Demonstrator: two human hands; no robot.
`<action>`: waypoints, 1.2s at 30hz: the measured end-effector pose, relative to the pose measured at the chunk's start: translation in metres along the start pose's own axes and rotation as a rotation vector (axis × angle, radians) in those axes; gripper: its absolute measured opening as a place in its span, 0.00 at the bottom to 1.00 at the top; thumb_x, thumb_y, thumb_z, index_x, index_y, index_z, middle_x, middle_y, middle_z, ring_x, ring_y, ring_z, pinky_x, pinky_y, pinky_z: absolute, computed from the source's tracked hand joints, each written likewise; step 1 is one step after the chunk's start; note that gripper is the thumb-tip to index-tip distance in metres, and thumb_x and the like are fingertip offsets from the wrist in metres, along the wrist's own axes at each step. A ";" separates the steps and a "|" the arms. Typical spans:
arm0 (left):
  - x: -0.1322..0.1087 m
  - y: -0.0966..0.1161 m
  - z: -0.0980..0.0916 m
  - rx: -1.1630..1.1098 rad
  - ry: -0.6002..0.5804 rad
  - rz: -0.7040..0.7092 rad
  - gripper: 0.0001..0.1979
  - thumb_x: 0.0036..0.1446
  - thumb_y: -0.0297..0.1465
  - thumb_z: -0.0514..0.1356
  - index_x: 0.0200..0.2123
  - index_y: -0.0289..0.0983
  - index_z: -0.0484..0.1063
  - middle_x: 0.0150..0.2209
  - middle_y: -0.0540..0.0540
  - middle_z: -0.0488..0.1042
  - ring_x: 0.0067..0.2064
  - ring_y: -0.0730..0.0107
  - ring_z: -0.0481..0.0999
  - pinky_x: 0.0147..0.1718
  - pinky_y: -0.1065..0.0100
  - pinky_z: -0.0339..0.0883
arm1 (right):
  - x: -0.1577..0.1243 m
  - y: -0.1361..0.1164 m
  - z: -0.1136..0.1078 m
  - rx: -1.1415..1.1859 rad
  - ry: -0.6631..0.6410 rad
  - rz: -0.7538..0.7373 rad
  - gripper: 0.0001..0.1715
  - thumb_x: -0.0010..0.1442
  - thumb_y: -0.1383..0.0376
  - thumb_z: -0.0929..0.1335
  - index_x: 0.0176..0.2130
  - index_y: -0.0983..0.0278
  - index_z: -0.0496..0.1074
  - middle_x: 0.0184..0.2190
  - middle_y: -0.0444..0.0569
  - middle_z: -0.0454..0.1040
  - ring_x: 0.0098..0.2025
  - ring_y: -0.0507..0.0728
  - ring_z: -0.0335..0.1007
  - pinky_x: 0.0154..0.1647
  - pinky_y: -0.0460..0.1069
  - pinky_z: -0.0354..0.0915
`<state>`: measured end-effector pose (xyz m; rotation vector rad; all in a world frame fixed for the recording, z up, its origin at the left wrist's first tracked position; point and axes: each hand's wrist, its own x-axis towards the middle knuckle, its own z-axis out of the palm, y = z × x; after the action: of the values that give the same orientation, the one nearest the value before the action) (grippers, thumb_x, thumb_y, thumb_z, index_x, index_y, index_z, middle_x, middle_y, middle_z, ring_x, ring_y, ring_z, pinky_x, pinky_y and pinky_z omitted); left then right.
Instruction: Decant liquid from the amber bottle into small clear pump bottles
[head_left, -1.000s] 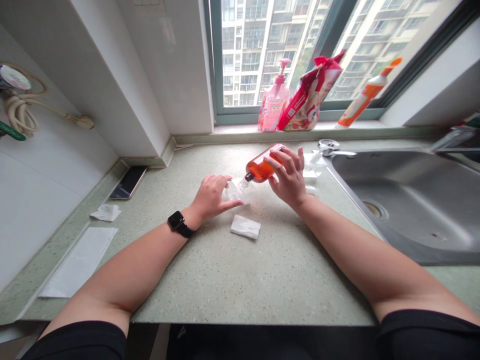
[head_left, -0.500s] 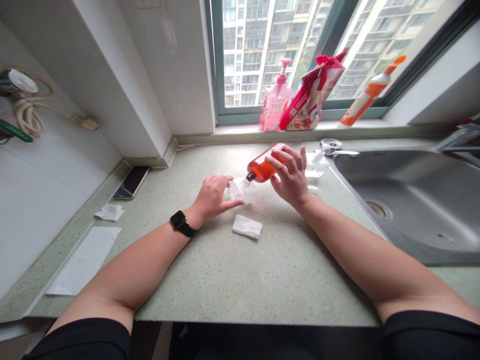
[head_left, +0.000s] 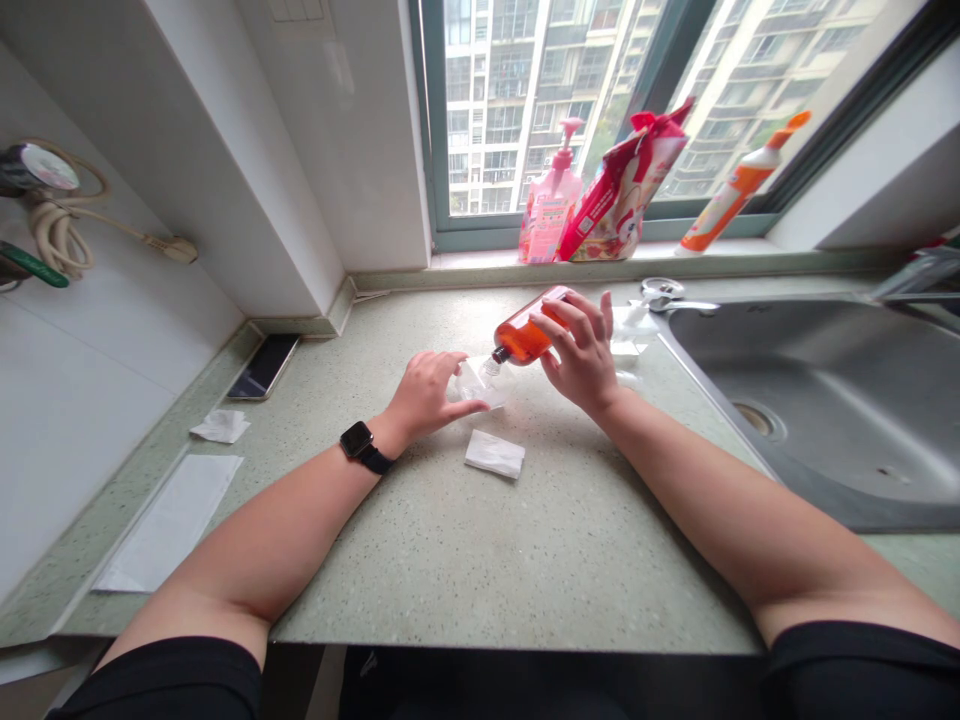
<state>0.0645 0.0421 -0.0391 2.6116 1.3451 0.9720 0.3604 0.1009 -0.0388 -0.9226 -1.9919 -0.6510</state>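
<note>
My right hand (head_left: 581, 350) grips an orange-red see-through bottle (head_left: 523, 335), tipped so that its dark neck points down to the left. Below the neck is a clear container (head_left: 480, 382), with the bottle's mouth over or against its opening; whether they touch I cannot tell. Around the clear container's left side curl the thumb and fingers of my left hand (head_left: 429, 395), which wears a black watch (head_left: 358, 442) at the wrist. A folded white tissue (head_left: 495, 454) lies on the counter just in front of the container.
On the speckled counter (head_left: 525, 570) at left are a phone (head_left: 264, 367), a crumpled tissue (head_left: 220, 426) and a white sheet (head_left: 169, 525). A steel sink (head_left: 840, 400) is at right. A pink pump bottle (head_left: 551, 205), red bag (head_left: 630, 190) and orange-white bottle (head_left: 742, 185) stand on the windowsill.
</note>
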 end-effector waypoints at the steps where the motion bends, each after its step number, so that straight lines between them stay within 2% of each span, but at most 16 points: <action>1: 0.000 0.000 0.000 0.000 -0.001 0.001 0.39 0.60 0.63 0.66 0.60 0.39 0.72 0.46 0.42 0.81 0.49 0.50 0.79 0.56 0.48 0.68 | 0.000 0.000 0.000 0.010 -0.006 0.001 0.44 0.64 0.73 0.69 0.72 0.44 0.60 0.66 0.48 0.71 0.74 0.70 0.61 0.78 0.80 0.46; 9: 0.000 -0.002 0.002 -0.007 -0.001 0.000 0.40 0.59 0.64 0.65 0.60 0.39 0.71 0.47 0.41 0.82 0.49 0.50 0.79 0.57 0.48 0.68 | -0.001 0.003 0.001 0.028 -0.037 0.017 0.50 0.62 0.73 0.70 0.74 0.41 0.57 0.67 0.47 0.71 0.74 0.70 0.59 0.79 0.79 0.43; 15: -0.001 -0.003 0.002 -0.015 -0.008 -0.010 0.40 0.59 0.62 0.67 0.61 0.39 0.71 0.47 0.41 0.82 0.51 0.50 0.79 0.58 0.47 0.67 | 0.000 0.001 0.000 -0.009 0.001 -0.017 0.47 0.64 0.73 0.69 0.73 0.43 0.58 0.66 0.49 0.71 0.74 0.70 0.61 0.78 0.80 0.46; 21: -0.001 -0.003 0.001 -0.025 -0.020 -0.013 0.39 0.59 0.62 0.68 0.62 0.41 0.71 0.48 0.41 0.81 0.51 0.50 0.79 0.58 0.47 0.67 | 0.001 -0.001 -0.001 -0.002 -0.079 0.048 0.48 0.62 0.73 0.70 0.73 0.42 0.58 0.66 0.48 0.71 0.75 0.72 0.59 0.78 0.82 0.44; 28: -0.001 -0.003 0.002 -0.033 -0.030 -0.019 0.39 0.59 0.60 0.69 0.62 0.40 0.70 0.49 0.41 0.81 0.51 0.50 0.79 0.59 0.47 0.67 | 0.001 0.000 -0.002 0.003 -0.082 0.048 0.48 0.62 0.73 0.70 0.73 0.42 0.59 0.67 0.48 0.71 0.75 0.72 0.59 0.79 0.81 0.43; 36: 0.000 -0.005 0.003 -0.037 -0.031 -0.015 0.40 0.60 0.61 0.68 0.63 0.39 0.70 0.49 0.41 0.81 0.51 0.49 0.80 0.59 0.47 0.67 | 0.001 0.000 -0.001 0.022 -0.032 0.018 0.47 0.62 0.73 0.70 0.72 0.42 0.61 0.66 0.48 0.71 0.74 0.71 0.59 0.78 0.81 0.44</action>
<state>0.0628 0.0457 -0.0435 2.5749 1.3244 0.9408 0.3610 0.1002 -0.0376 -0.9420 -2.0128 -0.6061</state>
